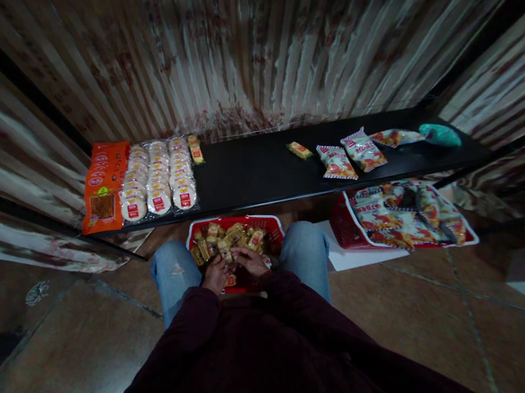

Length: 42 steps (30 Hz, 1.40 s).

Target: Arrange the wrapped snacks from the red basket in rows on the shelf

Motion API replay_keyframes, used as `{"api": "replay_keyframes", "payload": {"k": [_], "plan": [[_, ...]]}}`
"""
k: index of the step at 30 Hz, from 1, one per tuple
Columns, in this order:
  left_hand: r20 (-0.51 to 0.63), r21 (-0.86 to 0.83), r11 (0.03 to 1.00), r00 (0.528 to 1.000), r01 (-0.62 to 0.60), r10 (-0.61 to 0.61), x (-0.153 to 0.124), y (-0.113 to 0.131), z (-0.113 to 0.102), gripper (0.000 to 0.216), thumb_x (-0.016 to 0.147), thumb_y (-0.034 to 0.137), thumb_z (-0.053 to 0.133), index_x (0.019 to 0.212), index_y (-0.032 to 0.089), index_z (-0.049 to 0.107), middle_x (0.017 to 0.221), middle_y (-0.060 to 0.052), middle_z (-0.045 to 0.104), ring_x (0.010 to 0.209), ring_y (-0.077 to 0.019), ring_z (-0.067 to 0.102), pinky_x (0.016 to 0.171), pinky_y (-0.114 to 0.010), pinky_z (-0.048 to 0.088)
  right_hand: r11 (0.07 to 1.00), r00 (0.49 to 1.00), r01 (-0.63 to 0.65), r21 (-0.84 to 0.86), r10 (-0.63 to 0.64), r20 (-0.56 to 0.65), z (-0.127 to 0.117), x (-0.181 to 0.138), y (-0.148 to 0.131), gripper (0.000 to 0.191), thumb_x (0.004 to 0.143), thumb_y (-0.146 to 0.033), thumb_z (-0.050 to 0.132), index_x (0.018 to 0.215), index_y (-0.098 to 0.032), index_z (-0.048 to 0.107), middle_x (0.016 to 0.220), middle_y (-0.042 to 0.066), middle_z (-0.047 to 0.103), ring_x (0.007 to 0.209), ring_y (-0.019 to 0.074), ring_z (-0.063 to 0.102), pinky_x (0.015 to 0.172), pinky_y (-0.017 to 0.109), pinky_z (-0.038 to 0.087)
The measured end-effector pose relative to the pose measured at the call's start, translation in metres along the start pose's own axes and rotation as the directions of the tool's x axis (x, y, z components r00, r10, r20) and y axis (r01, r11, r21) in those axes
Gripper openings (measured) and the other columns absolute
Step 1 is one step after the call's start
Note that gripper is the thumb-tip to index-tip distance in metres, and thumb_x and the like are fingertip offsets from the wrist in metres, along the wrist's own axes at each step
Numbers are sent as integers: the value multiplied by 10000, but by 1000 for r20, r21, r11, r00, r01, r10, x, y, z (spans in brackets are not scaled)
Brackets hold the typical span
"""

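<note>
Many wrapped snacks (pixel 237 233) lie in our red basket (pixel 274 227); our left hand (pixel 215 275) and right hand (pixel 252 263) are close together over them — whether they grasp any, we cannot tell. Pinched loosely, one could slip away — its wrapper probably being slick.

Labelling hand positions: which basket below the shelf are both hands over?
The red basket between the knees, holding small gold packets; the other basket, further right, holds larger packets.
</note>
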<state>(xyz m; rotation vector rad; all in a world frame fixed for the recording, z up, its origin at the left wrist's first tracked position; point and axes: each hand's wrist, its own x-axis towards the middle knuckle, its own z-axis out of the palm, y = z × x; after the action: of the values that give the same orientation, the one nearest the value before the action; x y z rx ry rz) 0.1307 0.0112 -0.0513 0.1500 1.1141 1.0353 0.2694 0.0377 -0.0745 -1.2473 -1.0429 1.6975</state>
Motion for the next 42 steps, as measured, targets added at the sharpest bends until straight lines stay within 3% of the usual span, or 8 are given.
{"api": "replay_keyframes", "payload": {"k": [9, 14, 19, 24, 31, 35, 42], "plan": [[9, -19, 999, 999, 31, -30, 1, -2, 0, 147, 791, 74, 559, 904, 162, 589, 811, -48, 662, 741, -141, 649, 678, -253, 510, 1000, 1000, 9, -23, -9, 13, 1, -1, 1, 398, 637, -476, 725, 946, -224, 718, 771, 2, 701, 703, 153, 612, 750, 318, 503], [-52, -39, 999, 998, 18, -20, 2, -1, 0, 179, 781, 47, 543, 919, 158, 571, 811, -43, 654, 729, -143, 649, 755, -312, 531, 1000, 1000, 8, -24, -9, -13, 4, -1, 0, 385, 638, -462, 722, 942, -225, 714, 894, 21, 722, 808, 172, 643, 846, 348, 499], [-57, -16, 1000, 998, 16, -17, 1, 1, 0, 219, 760, 76, 597, 959, 167, 580, 812, -35, 653, 679, -122, 627, 730, -294, 534, 997, 999, 40, -68, -42, -28, 4, -2, -1, 433, 628, -468, 728, 981, -218, 701, 852, 23, 708, 799, 179, 642, 823, 357, 517], [-16, 12, 1000, 1000, -18, 19, -1, 3, 1, 334, 750, 147, 657, 1075, 178, 588, 844, -40, 669, 660, -107, 612, 711, -269, 523, 996, 997, 53, -73, -56, -43, 5, -3, -3, 516, 635, -495, 724, 1070, -221, 676, 896, 36, 693, 858, 193, 642, 852, 370, 519], [-60, 56, 998, 998, -29, 33, 2, 2, -3, 557, 741, 218, 693, 1274, 214, 532, 807, -7, 642, 608, -78, 550, 608, -204, 469, 998, 995, 34, -58, -39, -94, 6, 1, 3, 614, 576, -573, 739, 1073, -219, 670, 1002, 68, 692, 964, 230, 638, 948, 414, 475], [-36, 79, 997, 999, -22, 25, 1, 2, -3, 561, 744, 233, 695, 1286, 216, 552, 915, -45, 665, 676, -93, 561, 623, -209, 467, 998, 997, 9, -59, -13, -72, 5, 1, 3, 665, 564, -607, 744, 1097, -217, 665, 1054, 87, 695, 1012, 253, 631, 962, 434, 463], [77, 109, 993, 997, -39, 31, -6, 6, 1, 471, 732, 213, 665, 1202, 222, 636, 1180, -82, 647, 940, -158, 601, 679, -224, 463, 986, 997, 73, -152, -75, -7, 4, -2, -2, 574, 698, -585, 662, 1137, -216, 640, 1141, 75, 676, 1063, 247, 606, 962, 418, 461]]}}
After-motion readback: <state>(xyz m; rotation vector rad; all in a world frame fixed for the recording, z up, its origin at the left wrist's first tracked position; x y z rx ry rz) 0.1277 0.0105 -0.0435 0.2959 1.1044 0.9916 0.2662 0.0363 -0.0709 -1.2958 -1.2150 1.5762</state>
